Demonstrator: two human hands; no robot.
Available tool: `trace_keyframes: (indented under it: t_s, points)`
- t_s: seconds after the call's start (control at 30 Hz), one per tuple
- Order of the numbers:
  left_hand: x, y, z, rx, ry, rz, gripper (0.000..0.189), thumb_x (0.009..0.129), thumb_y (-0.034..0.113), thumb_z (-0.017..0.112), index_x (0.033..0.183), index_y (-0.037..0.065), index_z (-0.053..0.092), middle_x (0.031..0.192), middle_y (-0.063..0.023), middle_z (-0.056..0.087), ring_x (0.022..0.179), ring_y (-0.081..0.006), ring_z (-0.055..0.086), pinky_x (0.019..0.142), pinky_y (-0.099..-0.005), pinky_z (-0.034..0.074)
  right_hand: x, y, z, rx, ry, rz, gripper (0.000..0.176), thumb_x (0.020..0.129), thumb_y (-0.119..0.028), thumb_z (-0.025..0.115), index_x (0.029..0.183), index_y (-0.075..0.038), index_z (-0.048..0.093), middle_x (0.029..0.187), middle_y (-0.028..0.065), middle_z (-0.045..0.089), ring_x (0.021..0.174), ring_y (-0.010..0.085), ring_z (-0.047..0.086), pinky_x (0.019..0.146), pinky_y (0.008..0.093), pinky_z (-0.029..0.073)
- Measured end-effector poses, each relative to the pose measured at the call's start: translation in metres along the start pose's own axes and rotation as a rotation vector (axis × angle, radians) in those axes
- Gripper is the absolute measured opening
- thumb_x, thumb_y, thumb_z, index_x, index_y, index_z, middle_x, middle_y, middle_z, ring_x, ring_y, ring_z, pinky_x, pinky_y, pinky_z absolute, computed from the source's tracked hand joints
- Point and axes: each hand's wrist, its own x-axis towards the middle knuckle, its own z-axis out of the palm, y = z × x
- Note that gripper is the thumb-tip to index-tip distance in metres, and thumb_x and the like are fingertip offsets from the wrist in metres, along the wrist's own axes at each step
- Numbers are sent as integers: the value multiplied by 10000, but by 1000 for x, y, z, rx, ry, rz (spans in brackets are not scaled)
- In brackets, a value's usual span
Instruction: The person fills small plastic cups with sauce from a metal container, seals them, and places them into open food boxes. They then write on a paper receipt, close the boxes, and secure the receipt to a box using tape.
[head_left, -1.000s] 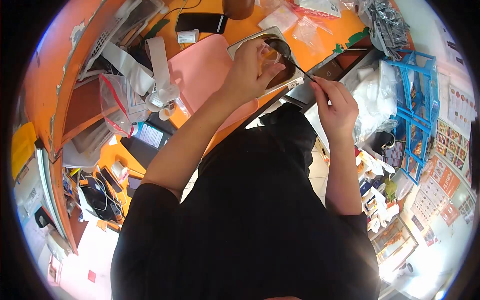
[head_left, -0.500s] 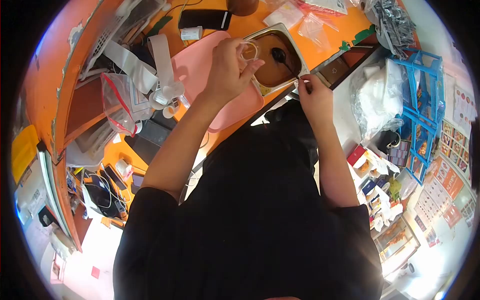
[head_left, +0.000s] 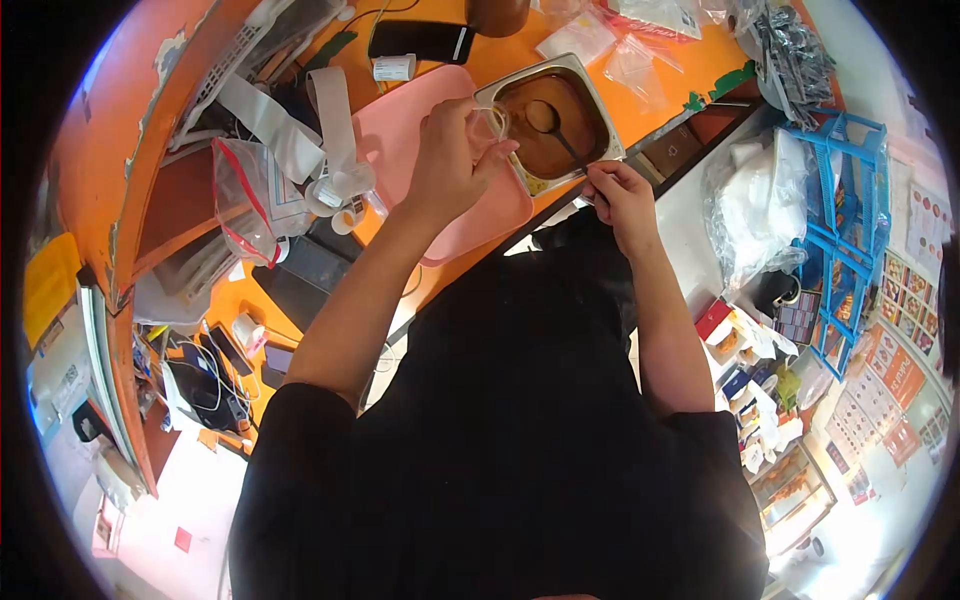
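A small clear plastic cup (head_left: 489, 126) is pinched in my left hand (head_left: 448, 165), held over the pink tray (head_left: 385, 130) beside the near left side of a metal pan (head_left: 604, 108). Brown sauce (head_left: 570, 95) fills much of that pan. My right hand (head_left: 625, 200) grips the handle of a black ladle (head_left: 570, 149) at the pan's near right corner. The ladle's round bowl lies over the sauce and has brown liquid in it. My left fingers partly hide the cup.
On the orange table (head_left: 645, 115) lie a black phone (head_left: 420, 41), a white paper roll (head_left: 394, 67) and clear plastic bags (head_left: 640, 68). Paper strips (head_left: 335, 120) hang at the left. A blue rack (head_left: 840, 230) stands at the right, next to a bag of white items (head_left: 750, 200).
The ladle's bowl has turned from showing its dark underside to facing up with liquid in it. My right hand has shifted slightly. The cup stays in my left hand.
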Motion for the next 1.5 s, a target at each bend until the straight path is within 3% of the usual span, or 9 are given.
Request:
trace_keyframes:
  t_s: [0.43,0.5,0.7,1.03,1.1,1.23,1.3,1.4,1.5]
  points:
    - [14,18,31,-43,-104,21,613,923,376,819,1282,-4,499,1129,-165,615,1032,-344,597,962,-490,442,-46,-46,-10,-35,19,-340,131,1027,-101,691,1121,-10,703,835,78,735,565,59,507,504,219,367]
    - [17,22,36,-27,-69,76,575,942,272,826,1292,-45,497,1145,-195,555,910,-261,667,840,-374,562,-54,-55,-4,-158,65,-360,122,1013,-65,705,1121,-7,706,870,77,743,625,65,585,536,225,431]
    - [25,28,37,-55,-63,68,629,978,316,790,1333,-67,440,1220,-205,522,1002,-277,648,893,-368,575,-59,-55,7,-421,194,-674,79,964,-6,746,1040,15,735,934,57,753,791,86,700,631,236,528]
    - [23,26,34,43,-41,124,628,982,352,784,1313,-58,442,1183,-177,502,1080,-264,601,899,-375,562,-78,-81,18,-884,309,-973,128,865,-18,804,984,-32,758,858,70,728,650,143,680,595,261,545]
    - [23,28,35,-49,-73,42,621,975,351,793,1305,-55,457,1186,-178,515,1078,-268,618,897,-386,557,-76,-79,16,-880,319,-1061,142,864,-8,810,992,-47,765,880,75,755,661,127,658,588,230,476]
    - [23,31,34,-123,-91,-45,611,973,353,793,1300,-49,469,1200,-189,530,1080,-276,630,901,-398,555,-79,-80,15,-893,331,-1056,112,886,-15,790,991,-34,757,866,74,744,674,139,691,598,259,538]
    - [24,26,35,-30,-11,92,618,972,356,793,1306,-50,467,1215,-206,537,1062,-280,625,904,-396,556,-71,-64,9,-640,406,-774,88,935,-37,763,1019,-19,745,896,75,762,725,116,697,659,253,544]
    - [24,27,28,22,24,114,620,963,351,802,1305,-45,469,1199,-203,550,1032,-283,620,891,-384,554,-43,-36,2,-489,303,-602,105,999,-94,730,1061,-9,730,875,23,743,778,56,662,694,236,521]
    - [26,30,27,-23,124,170,572,943,412,785,1233,-7,523,1095,-180,610,974,-356,575,901,-498,451,-29,-29,13,-735,292,-507,196,982,-173,744,1093,-11,730,931,104,771,811,222,732,774,337,567]
